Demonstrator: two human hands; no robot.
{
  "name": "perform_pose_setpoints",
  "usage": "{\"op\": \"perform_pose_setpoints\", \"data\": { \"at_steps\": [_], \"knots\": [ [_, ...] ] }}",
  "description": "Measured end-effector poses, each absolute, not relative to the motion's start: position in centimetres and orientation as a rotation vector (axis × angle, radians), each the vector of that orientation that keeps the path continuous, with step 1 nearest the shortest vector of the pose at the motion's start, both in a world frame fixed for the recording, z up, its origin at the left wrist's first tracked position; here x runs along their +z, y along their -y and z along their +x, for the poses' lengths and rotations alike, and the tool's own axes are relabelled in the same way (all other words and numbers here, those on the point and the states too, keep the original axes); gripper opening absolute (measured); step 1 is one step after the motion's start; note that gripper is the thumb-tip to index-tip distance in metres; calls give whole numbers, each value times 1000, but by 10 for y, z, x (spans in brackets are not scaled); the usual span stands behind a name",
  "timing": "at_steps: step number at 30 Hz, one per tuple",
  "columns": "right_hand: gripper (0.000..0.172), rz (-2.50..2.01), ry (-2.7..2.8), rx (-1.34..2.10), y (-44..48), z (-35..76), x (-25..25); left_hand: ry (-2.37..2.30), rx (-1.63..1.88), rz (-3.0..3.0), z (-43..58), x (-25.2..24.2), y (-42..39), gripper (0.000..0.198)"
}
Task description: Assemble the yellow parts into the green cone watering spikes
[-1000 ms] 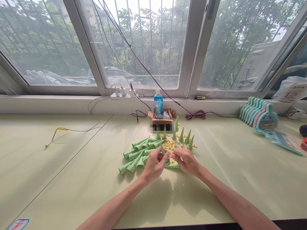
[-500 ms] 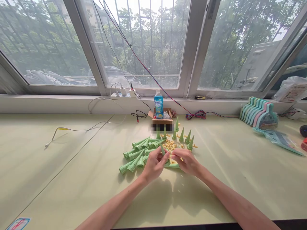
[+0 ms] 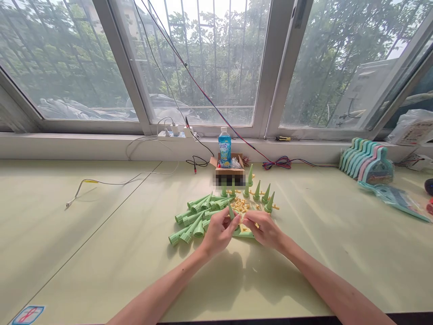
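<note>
My left hand [image 3: 218, 231] is closed around a green watering spike [image 3: 231, 211], a plastic cone with its tip pointing up. Close against it on the right, my right hand [image 3: 263, 228] pinches what looks like a small yellow valve at the spike's side; the fingers mostly hide it. Left of my hands lies a pile of loose green spikes [image 3: 189, 220]. Behind my hands is a heap of small yellow valves [image 3: 241, 205]. Several upright spikes [image 3: 269, 203] stand beyond the heap, some with a yellow valve sticking out sideways.
A small cardboard box [image 3: 230, 171] with a blue bottle [image 3: 224, 149] stands at the back, under the window. Coiled cable [image 3: 280, 162] lies to its right. Farther right are a row of pastel plastic pieces [image 3: 367, 160] and a light-blue flat item [image 3: 394, 198]. A white cable [image 3: 111, 183] runs across the left.
Both hands keep nearly the same pose around the spike. The whole view has shifted very slightly; nothing else has visibly moved.
</note>
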State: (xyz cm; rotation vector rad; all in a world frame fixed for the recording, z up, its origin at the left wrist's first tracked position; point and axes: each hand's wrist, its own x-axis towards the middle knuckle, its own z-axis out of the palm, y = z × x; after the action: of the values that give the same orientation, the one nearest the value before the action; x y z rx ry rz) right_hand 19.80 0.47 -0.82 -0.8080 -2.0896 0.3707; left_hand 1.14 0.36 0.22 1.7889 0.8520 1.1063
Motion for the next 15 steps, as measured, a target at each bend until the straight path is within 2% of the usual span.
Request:
{"op": "perform_pose_setpoints", "data": {
  "at_steps": [15],
  "knots": [
    [40, -808, 2119, 342, -4, 197, -7, -815, 1120, 1776, 10, 2, -4, 30]
  ]
}}
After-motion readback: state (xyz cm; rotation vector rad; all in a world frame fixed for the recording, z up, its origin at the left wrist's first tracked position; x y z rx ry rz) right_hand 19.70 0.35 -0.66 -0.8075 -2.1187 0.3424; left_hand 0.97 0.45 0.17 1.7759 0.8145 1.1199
